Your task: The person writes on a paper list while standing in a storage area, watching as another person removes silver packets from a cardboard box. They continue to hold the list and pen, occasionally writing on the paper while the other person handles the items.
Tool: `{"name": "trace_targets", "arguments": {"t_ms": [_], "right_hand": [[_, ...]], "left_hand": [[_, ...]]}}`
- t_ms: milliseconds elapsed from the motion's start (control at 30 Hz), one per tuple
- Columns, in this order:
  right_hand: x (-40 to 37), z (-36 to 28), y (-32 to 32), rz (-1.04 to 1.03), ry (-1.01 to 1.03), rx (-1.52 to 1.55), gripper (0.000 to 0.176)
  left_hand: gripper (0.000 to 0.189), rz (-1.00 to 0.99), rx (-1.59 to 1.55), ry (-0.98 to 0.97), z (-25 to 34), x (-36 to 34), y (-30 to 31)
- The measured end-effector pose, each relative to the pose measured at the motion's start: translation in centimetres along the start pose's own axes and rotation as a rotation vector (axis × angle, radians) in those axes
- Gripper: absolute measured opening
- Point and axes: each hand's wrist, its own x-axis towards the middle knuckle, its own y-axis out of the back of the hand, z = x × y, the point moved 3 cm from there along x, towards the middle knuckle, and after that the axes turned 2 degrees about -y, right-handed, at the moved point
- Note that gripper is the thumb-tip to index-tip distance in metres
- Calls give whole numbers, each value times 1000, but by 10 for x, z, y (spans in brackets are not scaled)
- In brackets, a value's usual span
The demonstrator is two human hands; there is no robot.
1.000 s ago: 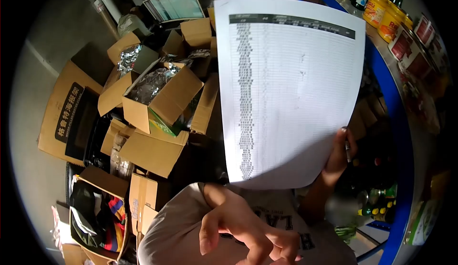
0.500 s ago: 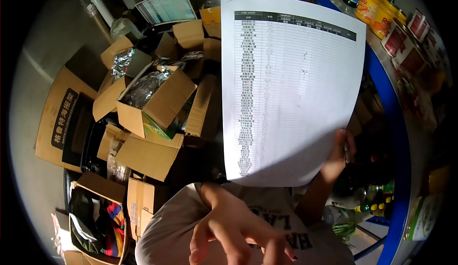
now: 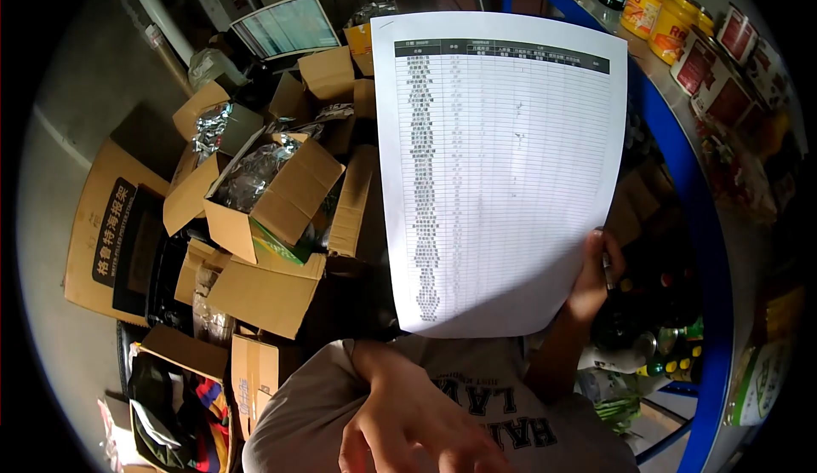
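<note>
A large printed sheet (image 3: 502, 183) with a table of rows hangs upright in front of me, its lower part in shadow. My right hand (image 3: 590, 281) is closed at its lower right edge, with a thin pen-like object (image 3: 608, 270) also between the fingers. Below the sheet, in front of the grey shirt (image 3: 298, 413), my left hand (image 3: 417, 426) has its fingers apart and seems to hold nothing. Its fingertips are partly cut off by the bottom of the frame.
Open cardboard boxes (image 3: 268, 290) with plastic wrapping stand at the left, near a monitor (image 3: 285, 26). A box of colourful cloth (image 3: 213, 413) is at lower left. On the right, a blue-framed shelf (image 3: 719, 303) carries yellow-labelled jars (image 3: 642, 5), cans (image 3: 736, 34) and bottles.
The sheet and my right hand have shifted slightly left in view. My left hand sits lower, with more of its fingers out of frame. The boxes appear a little lower.
</note>
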Motion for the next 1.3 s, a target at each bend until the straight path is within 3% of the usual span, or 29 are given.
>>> {"name": "trace_targets", "arguments": {"t_ms": [133, 200, 233, 267, 333, 433, 533, 633, 733, 833, 1033, 1133, 1233, 1300], "right_hand": [[1, 1, -2, -55, 25, -28, 23], [3, 8, 0, -77, 31, -38, 23], [3, 6, -1, -82, 13, -44, 23], [1, 2, -2, -87, -7, -51, 23], [0, -1, -4, -103, -16, -35, 23], [-1, -2, -7, -130, -14, 56, 24], [-3, -3, -9, -87, -26, 99, 23], [-3, 7, -7, -50, -48, 131, 23], [-4, 7, -5, -31, -76, 188, 23], [-4, -2, 2, -64, -39, 146, 24], [-4, -4, 14, 0, -2, 159, 24], [-5, -7, 11, 94, -44, 218, 24], [-3, -3, 11, -66, -39, 174, 23], [-3, -7, 8, -49, -24, 158, 23]], "left_hand": [[39, -14, 83, -10, -6, -15, 7], [30, 280, 134, 1, -6, -23, 6], [28, 237, 142, 56, -6, -33, 9], [24, 459, 204, 133, -5, -33, 10], [21, 450, 198, 264, -6, -57, 10], [21, 343, 466, 593, -17, -77, 20], [21, 310, 446, 1350, -42, -107, 16], [17, 353, 470, 1274, -50, -116, 17], [23, 552, 335, 1620, -51, -108, 22], [23, 449, 591, 1553, -63, -130, 22], [28, 737, 799, 1432, -60, -157, 20], [31, 857, 634, 1381, -52, -119, 22], [36, 917, 634, 1307, -48, -113, 20], [40, 862, 697, 1401, -45, -106, 21]]}}
